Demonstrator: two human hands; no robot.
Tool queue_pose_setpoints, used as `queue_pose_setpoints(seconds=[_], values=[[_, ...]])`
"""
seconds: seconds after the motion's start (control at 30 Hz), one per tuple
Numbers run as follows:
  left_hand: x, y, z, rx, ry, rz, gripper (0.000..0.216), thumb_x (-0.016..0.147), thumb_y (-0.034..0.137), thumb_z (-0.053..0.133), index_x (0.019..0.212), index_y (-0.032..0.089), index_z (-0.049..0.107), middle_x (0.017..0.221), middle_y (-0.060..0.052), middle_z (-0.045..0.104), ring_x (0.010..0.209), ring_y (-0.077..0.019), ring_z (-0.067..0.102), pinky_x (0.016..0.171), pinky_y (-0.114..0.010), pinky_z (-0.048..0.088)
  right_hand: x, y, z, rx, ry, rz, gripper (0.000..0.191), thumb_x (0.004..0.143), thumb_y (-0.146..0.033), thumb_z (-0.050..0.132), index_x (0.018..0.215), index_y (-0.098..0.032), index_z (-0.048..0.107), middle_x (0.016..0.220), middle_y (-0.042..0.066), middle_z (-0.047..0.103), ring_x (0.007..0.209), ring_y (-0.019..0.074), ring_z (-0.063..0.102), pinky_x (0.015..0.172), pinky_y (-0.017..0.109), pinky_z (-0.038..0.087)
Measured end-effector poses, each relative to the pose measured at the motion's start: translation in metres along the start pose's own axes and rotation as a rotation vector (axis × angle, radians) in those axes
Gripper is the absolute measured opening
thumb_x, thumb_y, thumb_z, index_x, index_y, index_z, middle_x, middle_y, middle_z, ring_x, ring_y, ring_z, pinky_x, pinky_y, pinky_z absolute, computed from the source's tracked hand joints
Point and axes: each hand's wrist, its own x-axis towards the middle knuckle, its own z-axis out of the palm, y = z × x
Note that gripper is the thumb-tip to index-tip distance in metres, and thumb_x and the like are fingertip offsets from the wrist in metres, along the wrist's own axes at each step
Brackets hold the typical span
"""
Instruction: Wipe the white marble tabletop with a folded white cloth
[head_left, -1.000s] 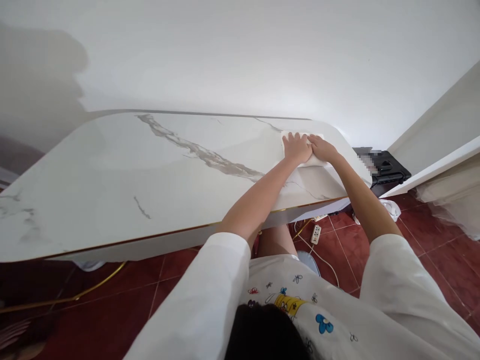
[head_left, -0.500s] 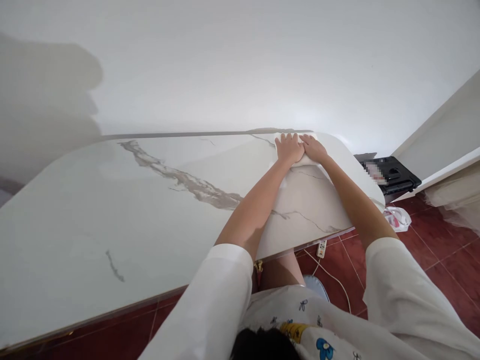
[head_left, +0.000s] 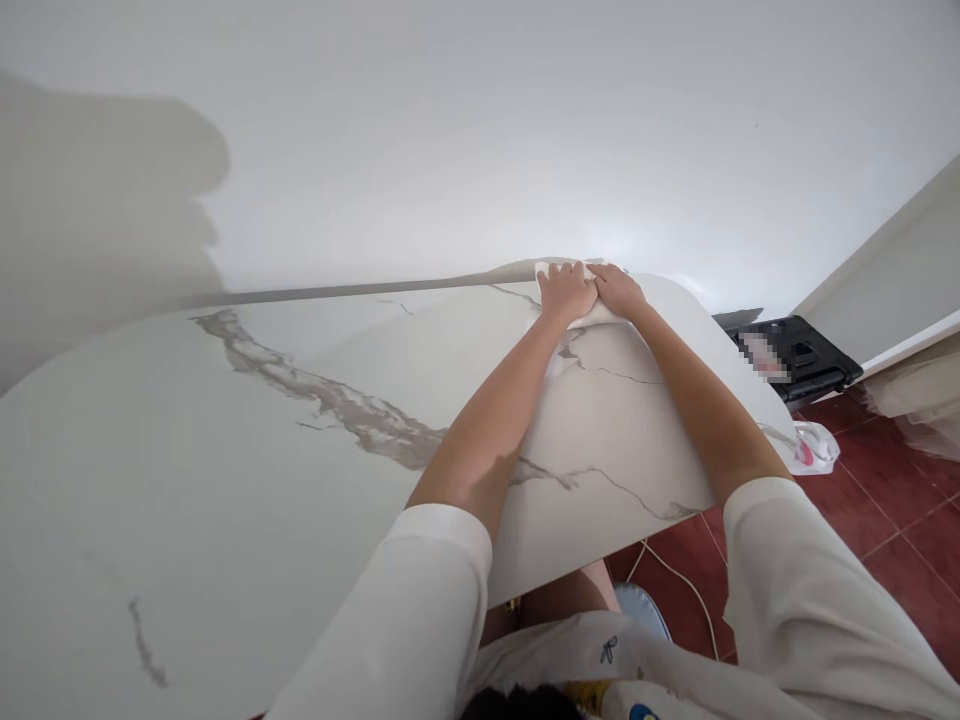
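Observation:
A white marble-look table (head_left: 247, 450) with grey veins fills the lower left and middle. At its far edge by the wall lies a white cloth (head_left: 589, 315). Both my hands press flat on that cloth, side by side with arms stretched out. My left hand (head_left: 564, 291) has its fingers spread over the cloth's left part, reaching the table's back edge. My right hand (head_left: 616, 288) lies beside it, touching it, fingers extended. Most of the cloth is hidden under the hands.
A white wall (head_left: 480, 130) rises right behind the table. A black case (head_left: 799, 358) sits on the red tile floor (head_left: 892, 480) at the right, near a white plastic bag (head_left: 814, 447). A white cable (head_left: 675, 580) runs under the table. A pale panel (head_left: 900, 290) leans at far right.
Both hands have pushed the cloth away from me toward the table's back edge at the wall. I have leaned further over the table, so it fills more of the view.

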Motion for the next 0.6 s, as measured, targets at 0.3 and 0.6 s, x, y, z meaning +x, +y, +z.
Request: queue_pose_setpoints(seconds=[0.3,0.6], values=[[0.002,0.017,0.005,0.041,0.031,-0.001,0.056,0.096,0.032,0.022,0.145,0.017,0.043,0.152,-0.011,0.045,0.143,-0.0319,0.031,0.117,-0.050,0.021,0.002,0.019,-0.007,0.000,-0.029,-0.086,0.057,0.095,-0.028,0.025,0.147,-0.019,0.046,0.154,0.002,0.044,0.146,0.0279,0.034,0.123,0.051,0.023],[0.004,0.027,0.014,0.026,0.059,0.040,0.054,0.095,0.032,0.022,0.142,0.018,0.046,0.149,-0.012,0.048,0.141,-0.0308,0.034,0.116,-0.050,0.023,-0.008,0.024,-0.014,-0.023,-0.020,0.034,0.058,0.095,-0.026,0.026,0.149,-0.016,0.044,0.156,0.001,0.042,0.147,0.0270,0.032,0.123,0.047,0.025]])
